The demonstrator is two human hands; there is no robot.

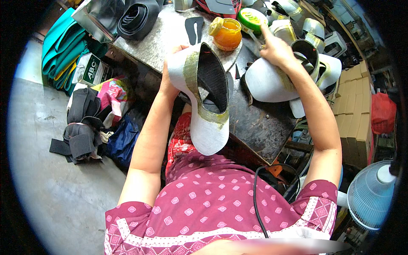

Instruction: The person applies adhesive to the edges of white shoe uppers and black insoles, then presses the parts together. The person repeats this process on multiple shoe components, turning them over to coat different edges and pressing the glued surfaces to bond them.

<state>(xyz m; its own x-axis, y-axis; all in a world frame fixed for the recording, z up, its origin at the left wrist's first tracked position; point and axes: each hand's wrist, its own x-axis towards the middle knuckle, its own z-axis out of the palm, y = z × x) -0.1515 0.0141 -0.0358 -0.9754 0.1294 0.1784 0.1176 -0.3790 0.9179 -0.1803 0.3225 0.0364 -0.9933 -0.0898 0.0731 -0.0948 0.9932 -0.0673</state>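
Observation:
My left hand [173,70] grips a silver-grey shoe upper [210,135] by its left side, with the fingers partly hidden behind it. The upper hangs toe toward me, its dark lining showing through the opening and a yellowish-green band smeared along its edge. At the far right of the bench, my right hand [276,52] closes on a thin, light-grey stick-like tool [255,39], index finger stretched out along it. The tool's far end meets a round green tub [253,20] with yellow-green on top. Beside the tub stands an orange-filled glass jar [227,35], its mouth thickly crusted.
More silver-grey uppers [267,83] are piled under and beside my right forearm. A black strap roll [138,21] and a flat black piece [194,29] lie on the bench. Stacked cardboard boxes [352,110] and a fan [369,195] stand right; cloth scraps [83,123] lie on the floor left.

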